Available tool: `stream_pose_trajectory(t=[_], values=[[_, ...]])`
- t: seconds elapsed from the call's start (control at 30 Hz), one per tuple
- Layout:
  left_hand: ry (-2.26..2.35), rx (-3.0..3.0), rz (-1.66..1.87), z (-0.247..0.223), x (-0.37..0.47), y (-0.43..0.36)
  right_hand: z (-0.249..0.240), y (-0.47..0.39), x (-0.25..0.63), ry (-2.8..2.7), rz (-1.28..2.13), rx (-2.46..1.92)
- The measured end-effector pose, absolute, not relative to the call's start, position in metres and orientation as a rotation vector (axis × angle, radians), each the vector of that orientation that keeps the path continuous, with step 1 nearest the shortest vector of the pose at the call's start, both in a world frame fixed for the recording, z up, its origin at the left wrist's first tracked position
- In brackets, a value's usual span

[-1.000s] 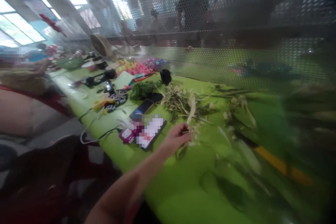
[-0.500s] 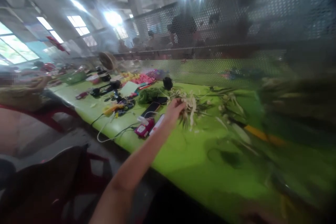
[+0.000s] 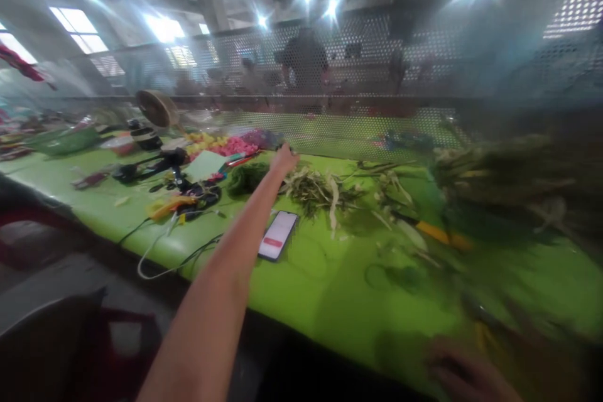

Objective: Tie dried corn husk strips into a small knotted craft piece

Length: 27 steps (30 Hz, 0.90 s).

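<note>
My left hand (image 3: 284,161) is stretched far across the green table, its fingers closed round a small, dark, round object at the foot of the mesh screen. The hand covers most of that object, so its kind does not show. Just to the right of the hand lies a heap of pale green and cream dried-looking stems (image 3: 318,188). A phone (image 3: 279,235) with a lit screen rests below my forearm. My right hand (image 3: 464,367) is low at the bottom right, blurred and in shadow, near a yellow-handled tool (image 3: 487,339); its fingers are unclear.
A perforated metal screen (image 3: 339,132) runs along the table's back. Pink and yellow pieces (image 3: 235,146), a green bundle (image 3: 245,179), a yellow tool with a cord (image 3: 172,206) and a green basket (image 3: 63,140) lie leftward. A leafy pile (image 3: 499,169) stands right.
My left hand has moved from the stem heap back to the dark round object by the screen. The view has turned rightward, and more of the phone shows.
</note>
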<state>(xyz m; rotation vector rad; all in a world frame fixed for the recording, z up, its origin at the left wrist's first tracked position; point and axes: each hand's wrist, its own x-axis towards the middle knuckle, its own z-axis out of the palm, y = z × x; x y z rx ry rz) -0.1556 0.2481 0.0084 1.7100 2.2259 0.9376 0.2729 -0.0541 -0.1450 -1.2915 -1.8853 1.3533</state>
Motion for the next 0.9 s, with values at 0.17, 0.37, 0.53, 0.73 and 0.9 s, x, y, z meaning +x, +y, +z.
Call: stream_pose_trajectory(t=[0.17, 0.37, 0.53, 0.73, 0.9], values=[[2.083, 2.123, 0.541, -0.009, -0.087, 0.24, -0.136, -0.059, 0.267, -1.87, 1.305, -1.354], [2.043, 2.107, 0.44, -0.06, -0.036, 0.217, -0.126, -0.063, 0.261, -1.825, 1.331, -1.369], [1.969, 2.025, 0.608, -0.071, -0.043, 0.221, -0.128, -0.063, 0.263, -1.877, 1.324, -1.315], [1.531, 1.853, 1.011, -0.053, -0.036, 0.212, -0.125, -0.061, 0.259, -1.871, 1.384, -1.296], [1.006, 1.471, 1.212, -0.06, -0.009, 0.183, -0.103, -0.045, 0.253, -1.838, 1.301, -1.293]])
